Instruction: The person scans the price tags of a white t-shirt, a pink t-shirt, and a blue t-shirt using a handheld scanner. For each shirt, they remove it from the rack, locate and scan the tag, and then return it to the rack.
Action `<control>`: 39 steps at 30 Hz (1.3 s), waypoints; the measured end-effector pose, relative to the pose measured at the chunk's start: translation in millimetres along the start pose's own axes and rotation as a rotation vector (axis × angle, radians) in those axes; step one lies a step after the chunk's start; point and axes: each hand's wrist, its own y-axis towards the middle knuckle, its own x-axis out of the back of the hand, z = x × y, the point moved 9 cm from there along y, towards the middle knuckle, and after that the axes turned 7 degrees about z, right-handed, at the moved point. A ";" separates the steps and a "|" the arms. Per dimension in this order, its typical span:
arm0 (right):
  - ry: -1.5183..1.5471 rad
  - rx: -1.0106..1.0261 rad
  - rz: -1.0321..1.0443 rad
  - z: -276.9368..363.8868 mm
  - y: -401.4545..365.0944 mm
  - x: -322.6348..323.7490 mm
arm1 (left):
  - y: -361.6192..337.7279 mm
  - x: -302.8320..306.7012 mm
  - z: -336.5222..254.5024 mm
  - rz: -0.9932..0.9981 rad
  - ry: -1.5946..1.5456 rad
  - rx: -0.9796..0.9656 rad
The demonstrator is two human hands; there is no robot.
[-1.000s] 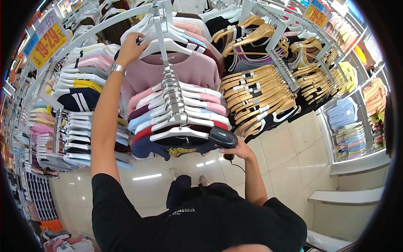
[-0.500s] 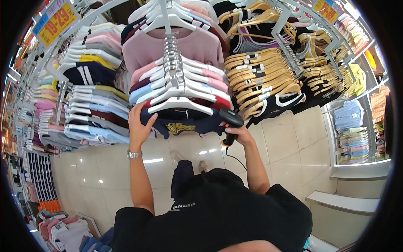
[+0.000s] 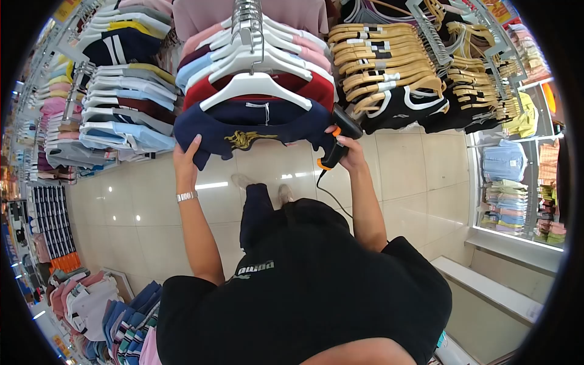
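Note:
A navy shirt (image 3: 201,125) with a gold print hangs at the front of the rack on a white hanger (image 3: 256,88). My left hand (image 3: 186,157) is closed on its sleeve at the left side, the thumb in front. In my right hand (image 3: 351,154) is a black and orange barcode scanner (image 3: 347,126), its cord (image 3: 331,198) trailing down toward my body. The scanner is beside the shirt's right sleeve; whether those fingers also pinch the cloth is hard to tell. Directly behind hangs a red garment (image 3: 204,91).
Shirts on white hangers (image 3: 131,100) fill the rack to the left. Wooden hangers (image 3: 389,58) with black tops (image 3: 413,109) hang to the right. Folded clothes (image 3: 131,316) lie at lower left. A white ledge (image 3: 486,289) stands at lower right, beyond the tiled floor (image 3: 413,176).
The view has tilted down. The navy shirt is spread wider and its front shows more fully. My left hand has moved down and outward with the sleeve; the scanner now points more upward.

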 end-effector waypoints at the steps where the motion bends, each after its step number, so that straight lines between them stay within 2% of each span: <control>1: -0.025 0.007 0.005 0.8 -2.7 1.9 | -7.2 0.6 14.2 0.012 -0.101 0.067; 4: -0.001 0.017 0.042 2.8 -13.3 5.8 | -34.7 1.1 35.0 0.046 -0.068 0.126; 7: 0.067 0.010 0.073 0.0 -27.7 9.7 | -52.8 7.8 61.4 0.070 -0.288 0.162; 9: 0.082 -0.007 0.083 1.0 -33.3 13.7 | -61.8 10.8 77.5 0.135 -0.312 0.186; 10: -0.012 0.007 0.047 1.8 -34.9 17.9 | -67.2 11.2 86.4 0.168 -0.324 0.199; 15: -0.088 -0.025 0.125 -0.4 -45.2 10.6 | -88.6 -12.6 121.2 0.310 -0.385 0.272; 20: 0.038 -0.007 0.186 -11.4 -47.5 -11.5 | -103.6 -47.7 131.7 0.297 -0.362 0.374; 23: 0.082 0.050 0.113 -11.9 -48.1 -25.6 | -108.0 -64.3 135.7 0.316 -0.394 0.399; 24: 0.168 -0.015 0.179 -17.7 -50.3 -33.1 | -110.2 -67.5 139.6 0.310 -0.406 0.421; 28: 0.132 -0.120 0.264 -43.4 -57.7 -33.0 | -119.6 -76.8 149.8 0.346 -0.419 0.467; 32: -0.062 -0.222 0.338 -59.1 -65.4 -36.4 | -127.1 -83.7 148.1 0.416 -0.339 0.456; 35: -0.170 -0.267 0.318 -57.6 -71.3 -42.6 | -126.9 -85.1 142.0 0.383 -0.350 0.473; 39: -0.002 -0.289 0.236 -63.6 -80.4 -35.6 | -128.9 -80.6 132.5 0.318 -0.391 0.486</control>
